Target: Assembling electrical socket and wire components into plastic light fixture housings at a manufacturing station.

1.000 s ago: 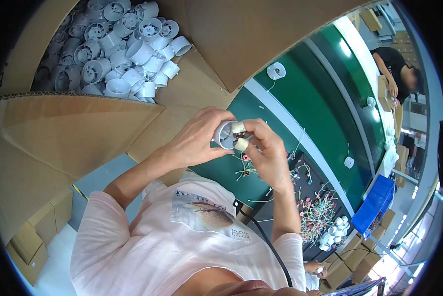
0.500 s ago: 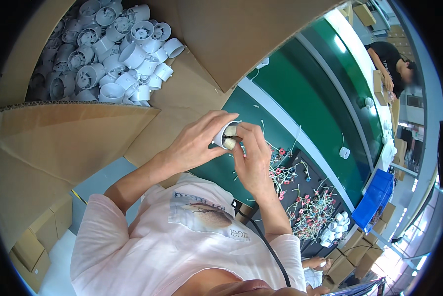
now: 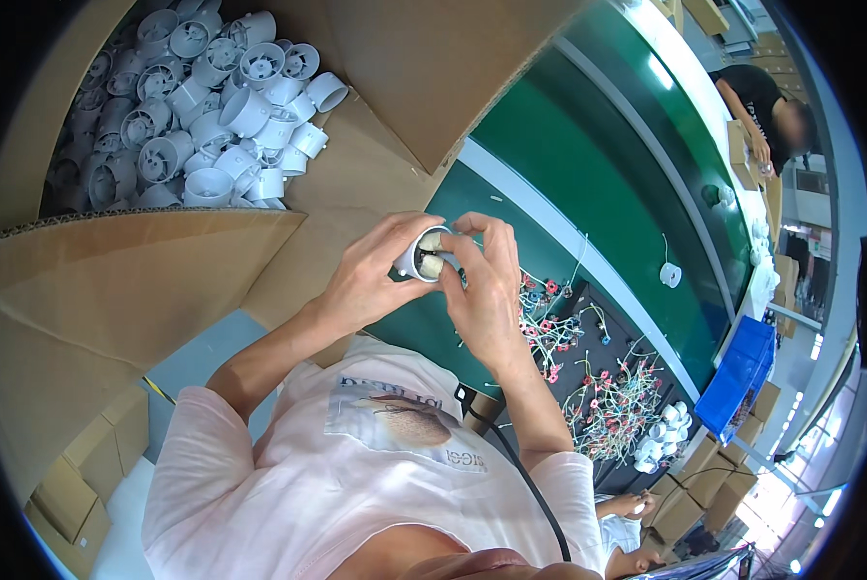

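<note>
My left hand point(image 3: 361, 273) wraps round a white round plastic housing point(image 3: 407, 263), with its open end facing right. My right hand point(image 3: 487, 304) reaches into that opening with thumb and forefinger. Pale covers point(image 3: 431, 266) sit over those two fingertips, inside the rim. Something dark shows between the fingertips, too small to make out. Both hands are in front of my chest, above the edge of the green bench.
A cardboard box point(image 3: 134, 261) at the upper left holds many white housings point(image 3: 216, 111). To the right lie a heap of thin wires with red and blue connectors point(image 3: 612, 406), white parts point(image 3: 664, 435), a green conveyor belt point(image 3: 588, 164) and a blue bin point(image 3: 738, 377). Co-workers point(image 3: 757, 106) work beyond.
Both hands and the housing have shifted slightly left and up. The right thumb and forefinger remain inside the opening, and the right hand's other fingers have lifted a little.
</note>
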Demonstrator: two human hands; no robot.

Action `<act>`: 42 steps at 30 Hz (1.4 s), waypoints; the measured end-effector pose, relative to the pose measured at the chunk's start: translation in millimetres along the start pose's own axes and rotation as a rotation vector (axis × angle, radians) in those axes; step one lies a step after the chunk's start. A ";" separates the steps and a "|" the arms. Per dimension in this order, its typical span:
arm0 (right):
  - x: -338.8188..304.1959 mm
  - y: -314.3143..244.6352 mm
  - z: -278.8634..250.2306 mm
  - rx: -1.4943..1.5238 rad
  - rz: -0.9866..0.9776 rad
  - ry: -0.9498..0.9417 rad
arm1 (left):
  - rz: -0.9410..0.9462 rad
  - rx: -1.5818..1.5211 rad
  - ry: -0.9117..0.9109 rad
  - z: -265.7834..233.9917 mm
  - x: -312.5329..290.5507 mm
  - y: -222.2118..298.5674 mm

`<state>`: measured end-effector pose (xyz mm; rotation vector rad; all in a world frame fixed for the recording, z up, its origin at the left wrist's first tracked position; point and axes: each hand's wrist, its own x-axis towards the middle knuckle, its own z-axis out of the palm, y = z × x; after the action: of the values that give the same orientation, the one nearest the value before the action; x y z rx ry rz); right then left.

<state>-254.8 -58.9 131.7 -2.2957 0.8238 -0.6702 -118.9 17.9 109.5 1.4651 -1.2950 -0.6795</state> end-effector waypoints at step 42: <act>-35.4 112.3 -27.2 -0.073 0.172 0.010 | -0.348 1.501 0.247 -77.5 150.1 -111.0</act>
<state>-339.1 -114.7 65.4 -2.2552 1.0529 -0.5838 30.3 -110.2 62.5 2.8697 -1.3513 0.4847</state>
